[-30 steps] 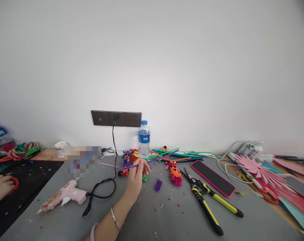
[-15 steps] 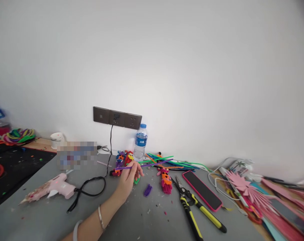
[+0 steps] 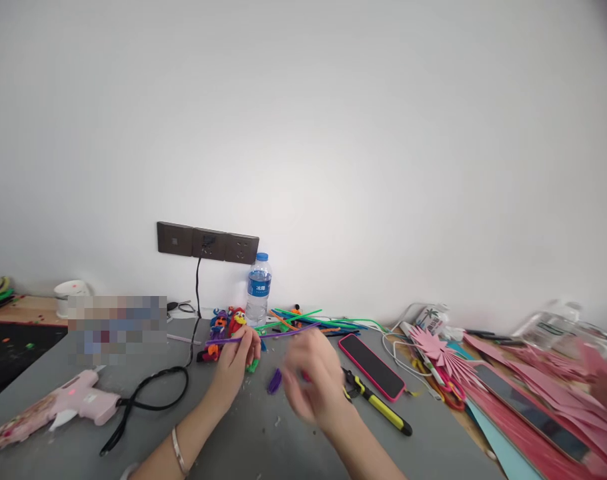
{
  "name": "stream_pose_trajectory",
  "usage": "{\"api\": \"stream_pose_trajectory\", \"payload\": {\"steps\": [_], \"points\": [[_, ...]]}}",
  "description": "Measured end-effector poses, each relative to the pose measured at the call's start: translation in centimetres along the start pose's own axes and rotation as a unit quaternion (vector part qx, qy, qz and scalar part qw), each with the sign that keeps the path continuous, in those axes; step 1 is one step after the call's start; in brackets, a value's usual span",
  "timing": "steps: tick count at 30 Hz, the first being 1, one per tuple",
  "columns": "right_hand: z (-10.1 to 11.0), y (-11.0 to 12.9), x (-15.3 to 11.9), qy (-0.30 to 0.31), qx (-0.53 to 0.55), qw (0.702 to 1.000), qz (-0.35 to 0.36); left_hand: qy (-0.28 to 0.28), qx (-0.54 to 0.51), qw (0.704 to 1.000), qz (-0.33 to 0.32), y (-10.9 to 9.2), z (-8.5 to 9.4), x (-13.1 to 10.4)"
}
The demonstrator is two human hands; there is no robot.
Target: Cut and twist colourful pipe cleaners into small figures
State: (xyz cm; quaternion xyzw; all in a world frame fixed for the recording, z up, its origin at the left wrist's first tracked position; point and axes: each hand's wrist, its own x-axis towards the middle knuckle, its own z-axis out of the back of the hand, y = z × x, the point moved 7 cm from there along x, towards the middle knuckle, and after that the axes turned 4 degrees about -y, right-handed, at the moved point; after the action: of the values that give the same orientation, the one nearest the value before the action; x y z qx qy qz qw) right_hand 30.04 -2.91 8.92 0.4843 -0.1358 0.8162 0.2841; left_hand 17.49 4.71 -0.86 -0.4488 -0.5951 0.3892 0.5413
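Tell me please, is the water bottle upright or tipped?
Upright: the bottle stands on its base near the wall, its blue cap at the top.

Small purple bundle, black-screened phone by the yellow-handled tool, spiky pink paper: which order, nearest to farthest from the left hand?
From the left hand:
1. Purple bundle, just right
2. Phone, farther right
3. Spiky pink paper, right beyond the phone

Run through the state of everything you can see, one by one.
Water bottle, upright, capped
Pink-edged phone, screen up, dark
Glue gun, lying on its side
Wall socket, cord plugged in
Purple pipe cleaner, pinched in left hand
Yellow-handled shears, partly hidden
Right hand, blurred, grip unclear
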Motion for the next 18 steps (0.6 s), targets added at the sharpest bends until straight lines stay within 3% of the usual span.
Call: {"api": "stream_pose_trajectory", "payload": {"steps": [6,9,13,18], "points": [[-7.0,-7.2,-1.0,0.077,-0.017,0.969,-0.236,0.021,0.002,1.000,-0.001,0.3,-0.2,0.1],[-9.2,-8.8,-2.7,0.076,-0.012,0.951,-0.299,0.036,-0.011,0.999,0.007,0.7,-0.5,0.2],[-8.7,-10.2,-4.9,-0.023,0.002,0.935,-0.353,-0.026,-0.048,0.998,-0.017,-0.5,0.3,0.2],[-7.6,-12.3,-6.7,-0.107,0.031,0.911,-0.398,-0.177,-0.018,0.971,-0.161,-7.0,4.2,-1.8]]}}
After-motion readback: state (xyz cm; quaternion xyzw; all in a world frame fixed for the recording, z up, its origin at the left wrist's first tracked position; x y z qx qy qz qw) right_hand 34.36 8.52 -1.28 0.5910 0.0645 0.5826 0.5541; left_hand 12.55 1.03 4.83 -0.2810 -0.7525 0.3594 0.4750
